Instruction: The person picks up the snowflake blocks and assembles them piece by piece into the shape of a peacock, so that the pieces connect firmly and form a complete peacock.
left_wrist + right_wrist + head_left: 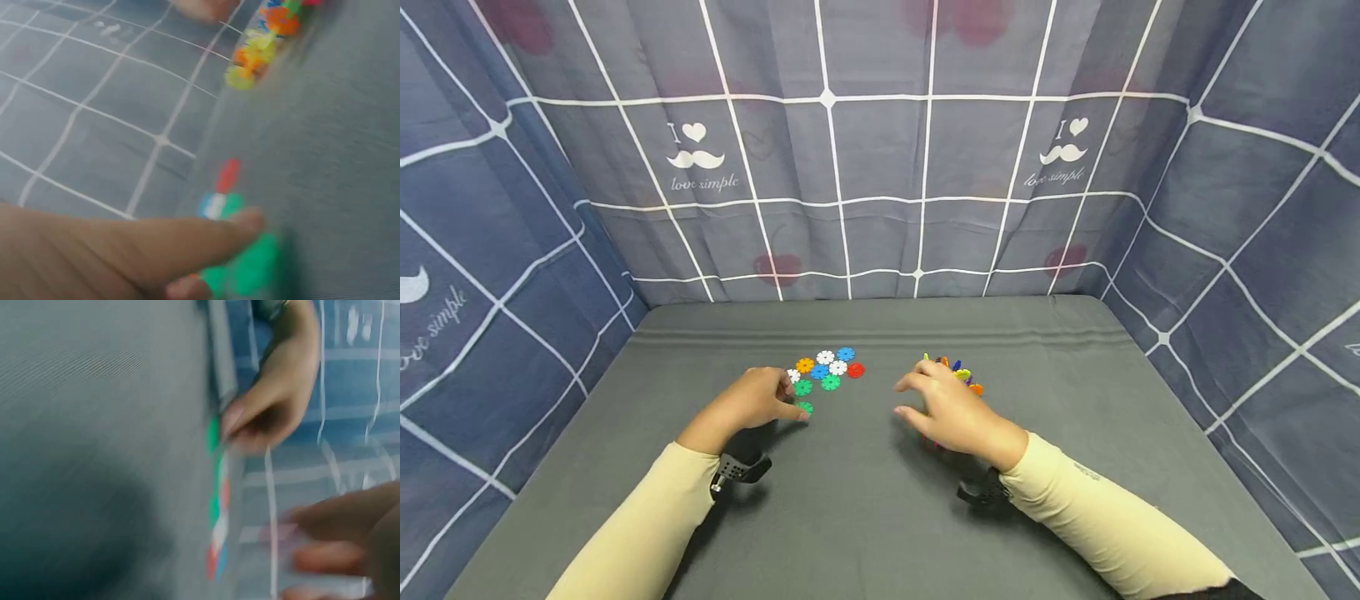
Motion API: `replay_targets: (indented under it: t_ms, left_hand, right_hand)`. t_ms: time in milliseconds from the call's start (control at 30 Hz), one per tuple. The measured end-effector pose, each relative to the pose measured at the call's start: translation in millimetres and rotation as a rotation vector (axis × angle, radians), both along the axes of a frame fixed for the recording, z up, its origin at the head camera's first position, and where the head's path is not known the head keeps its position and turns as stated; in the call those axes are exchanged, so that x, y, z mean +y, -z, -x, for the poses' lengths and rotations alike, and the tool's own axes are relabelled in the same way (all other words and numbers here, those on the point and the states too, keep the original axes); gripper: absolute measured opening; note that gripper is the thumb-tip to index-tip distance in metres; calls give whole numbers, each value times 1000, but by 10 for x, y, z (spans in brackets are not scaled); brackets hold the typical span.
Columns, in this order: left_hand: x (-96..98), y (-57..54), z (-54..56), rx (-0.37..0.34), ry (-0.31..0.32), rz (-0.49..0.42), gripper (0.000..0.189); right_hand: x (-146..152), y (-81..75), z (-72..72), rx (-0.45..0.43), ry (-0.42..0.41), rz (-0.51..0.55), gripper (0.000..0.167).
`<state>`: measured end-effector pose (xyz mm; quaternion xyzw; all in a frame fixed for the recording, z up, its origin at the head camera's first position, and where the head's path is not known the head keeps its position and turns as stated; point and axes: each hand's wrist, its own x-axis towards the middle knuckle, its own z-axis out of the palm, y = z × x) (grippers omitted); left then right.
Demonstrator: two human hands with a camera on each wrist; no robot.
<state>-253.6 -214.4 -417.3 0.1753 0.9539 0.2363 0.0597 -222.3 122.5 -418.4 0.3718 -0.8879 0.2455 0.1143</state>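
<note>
My left hand is low over the grey table, its thumb and fingertips apart around a green notched interlocking disc. Blur hides whether they touch it. Just beyond lies a loose group of flat notched discs: green, white, blue, orange and red. Nothing shows between the spread, slightly bent fingers of my right hand. That hand hovers in front of a second cluster of colourful discs, partly hiding it. The left wrist view shows this cluster joined or piled upright.
Grey cloth covers the table. Grid-patterned blue-grey curtains stand along the back and both sides. Each wrist carries a black strap-on device, one on the left and another on the right.
</note>
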Motion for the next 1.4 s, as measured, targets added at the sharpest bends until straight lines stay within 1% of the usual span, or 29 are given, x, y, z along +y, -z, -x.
replay_targets:
  t_ms: [33,133,200,300,367,467,533,600,700,733,767,833,867,967,1000,1067,1133,1200,1300,1400]
  left_hand:
    - [-31,42,9,-21,-3,-7,43]
    - [-52,163,29,-20,-15,-23,40]
    - [-50,211,39,-9,-34,-32,37]
    - [-49,235,53,-17,-56,-75,36]
    - [-57,241,65,-33,-59,-123,37]
    - [-36,251,103,-58,-70,-232,39]
    - [-18,254,122,-55,-84,-307,36]
    - [-9,257,129,-33,-102,-367,30]
    - [-13,266,118,8,-116,-424,20]
    - [-13,271,110,16,-119,-441,19]
    - [-11,278,102,21,-117,-461,18]
    - [8,285,71,21,-118,-519,19]
    - [29,288,52,24,-123,-555,19]
    - [147,279,-25,37,-112,-696,22]
    - [200,269,-59,43,-105,-749,21]
    - [306,252,-122,57,-84,-847,21]
    - [399,234,-183,71,-59,-913,19]
    - [472,219,-232,102,-45,-926,17]
    - [556,204,-274,194,-44,-861,15]
    - [614,192,-277,316,-19,-773,15]
  right_hand:
    - [-165,-49,8,-53,-6,-53,27]
    - [-658,-118,98,-195,2,-229,30]
    - [-958,-107,224,-244,28,-325,31]
    - [-1304,-42,437,-278,125,-419,34]
    - [-1456,32,555,-294,209,-429,35]
    - [-1552,133,675,-327,299,-387,36]
    - [-1557,179,721,-340,303,-331,34]
    - [-1525,189,739,-374,274,-285,29]
    - [-1406,197,713,-429,205,-186,23]
    - [-1349,201,691,-447,187,-134,22]
    - [-1288,215,667,-460,168,-61,21]
    - [-1153,232,607,-486,127,140,17]
    - [-1085,233,577,-519,103,270,16]
    - [-889,207,475,-689,-21,707,23]
    - [-830,186,435,-754,-54,819,27]
    - [-729,158,358,-874,-98,982,32]
    - [-652,140,281,-939,-108,1048,34]
    - [-600,132,219,-955,-99,1072,32]
    - [-565,126,174,-936,-101,1104,28]
    - [-543,121,159,-892,-94,1092,25]
